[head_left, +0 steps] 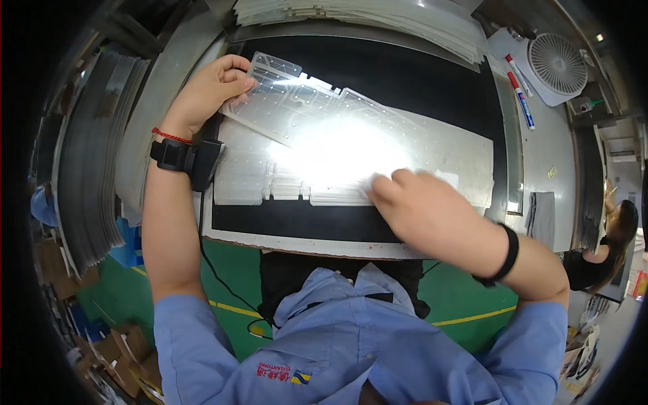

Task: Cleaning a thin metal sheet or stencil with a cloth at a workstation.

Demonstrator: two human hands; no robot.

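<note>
My left hand pinches the upper left corner of a thin, clear plastic panel with notched edges and rows of small dots. The panel is tilted over a pale, flat sheet and other clear panels on the black mat. Strong glare washes out the middle of the panel. Over the right part of the pile, my right hand is curled with its fingers together, blurred by motion. A small whitish bit shows at its fingertips, too smeared to name.
Pale sheets are stacked behind the black mat. At the right stand a white fan and markers, with a grey cloth nearer. Stacked sheets stand at the left. Another person is at far right.
</note>
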